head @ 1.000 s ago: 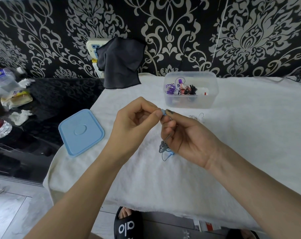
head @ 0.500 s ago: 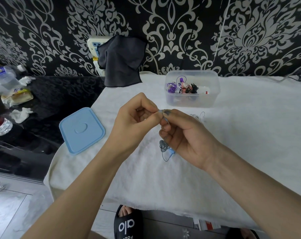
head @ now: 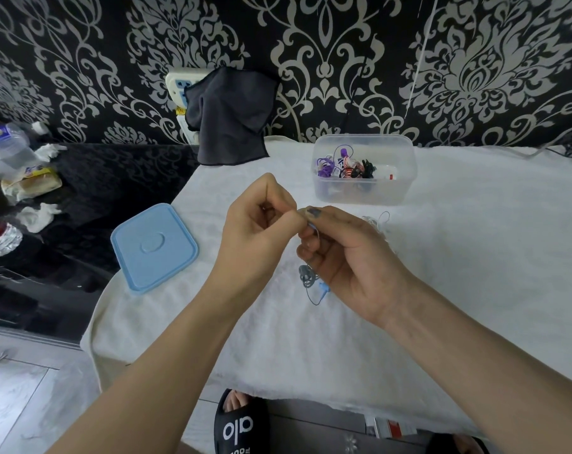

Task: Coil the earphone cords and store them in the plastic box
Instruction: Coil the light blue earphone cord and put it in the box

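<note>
A grey-blue earphone cord (head: 308,278) hangs in a small bundle below my hands, above the white towel. My left hand (head: 256,224) pinches the cord's upper end between thumb and forefinger. My right hand (head: 343,253) curls round the cord, its thumb and forefinger meeting the left hand's fingertips. The clear plastic box (head: 363,170) stands open behind my hands and holds several coiled earphones, purple, red and black. A white earphone cord (head: 379,221) lies on the towel just right of my right hand.
The box's blue lid (head: 153,247) lies on the towel's left corner. A dark cloth (head: 228,119) hangs over a power strip on the wall. Bottles and wrappers crowd the black surface (head: 91,191) at left. A slippered foot (head: 238,421) shows below the table edge.
The fingertips of both hands have shifted slightly on the cord's upper end; the light blue piece seen between them a second ago is now mostly covered. The hanging bundle stays put.
</note>
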`<action>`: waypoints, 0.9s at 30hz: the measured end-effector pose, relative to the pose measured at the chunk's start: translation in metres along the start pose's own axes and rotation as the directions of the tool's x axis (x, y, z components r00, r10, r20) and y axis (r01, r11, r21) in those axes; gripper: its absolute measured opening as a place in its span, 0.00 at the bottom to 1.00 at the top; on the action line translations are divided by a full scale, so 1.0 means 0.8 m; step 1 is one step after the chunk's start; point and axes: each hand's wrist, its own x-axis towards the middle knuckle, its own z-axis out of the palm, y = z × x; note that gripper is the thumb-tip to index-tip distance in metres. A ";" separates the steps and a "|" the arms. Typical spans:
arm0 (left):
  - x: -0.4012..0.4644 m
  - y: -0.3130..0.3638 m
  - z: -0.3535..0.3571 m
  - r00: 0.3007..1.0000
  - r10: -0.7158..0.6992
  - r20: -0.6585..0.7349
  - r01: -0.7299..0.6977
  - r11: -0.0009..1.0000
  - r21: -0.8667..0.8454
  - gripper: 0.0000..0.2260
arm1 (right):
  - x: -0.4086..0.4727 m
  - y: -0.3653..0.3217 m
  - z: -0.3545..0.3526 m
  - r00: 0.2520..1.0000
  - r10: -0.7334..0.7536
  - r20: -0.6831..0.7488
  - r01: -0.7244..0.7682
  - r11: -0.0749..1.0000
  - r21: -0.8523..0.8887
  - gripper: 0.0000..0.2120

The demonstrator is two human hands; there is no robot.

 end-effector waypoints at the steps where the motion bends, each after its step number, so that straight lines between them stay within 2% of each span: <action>1: 0.000 -0.001 -0.001 1.000 0.007 -0.001 -0.007 1.000 0.015 0.10 | 0.000 0.000 0.001 1.000 0.003 -0.003 -0.003 1.000 0.011 0.16; 3: -0.001 -0.003 -0.003 1.000 0.029 -0.008 -0.029 0.997 0.066 0.10 | 0.000 0.001 0.001 1.000 0.012 -0.015 -0.012 1.000 0.026 0.18; 6: -0.002 -0.005 -0.008 0.994 0.104 0.009 -0.104 0.973 0.205 0.09 | 0.002 0.002 0.001 0.999 0.033 -0.028 -0.032 0.999 0.022 0.17; 9: -0.003 -0.006 -0.012 0.977 0.207 0.043 -0.208 0.909 0.361 0.08 | 0.004 0.001 -0.001 0.998 0.058 -0.029 -0.058 0.998 0.018 0.16; 12: -0.002 -0.008 -0.016 0.960 0.267 0.084 -0.276 0.855 0.439 0.08 | 0.004 0.000 -0.003 0.997 0.071 -0.018 -0.070 0.997 0.027 0.13; 14: 0.000 -0.010 -0.018 0.953 0.278 0.122 -0.303 0.833 0.463 0.08 | 0.004 0.000 -0.004 0.996 0.084 -0.015 -0.083 0.996 0.022 0.11; 21: 0.002 -0.014 -0.024 0.936 0.300 0.181 -0.351 0.793 0.499 0.09 | 0.004 -0.002 -0.004 0.995 0.098 -0.013 -0.098 0.995 0.003 0.14; 24: 0.002 -0.014 -0.026 0.935 0.296 0.193 -0.353 0.804 0.479 0.08 | 0.004 -0.003 -0.003 0.993 0.115 0.005 -0.115 0.993 0.016 0.10; 27: 0.002 -0.012 -0.029 0.945 0.262 0.193 -0.322 0.838 0.440 0.09 | 0.003 -0.006 -0.002 0.990 0.141 -0.011 -0.141 0.989 0.035 0.12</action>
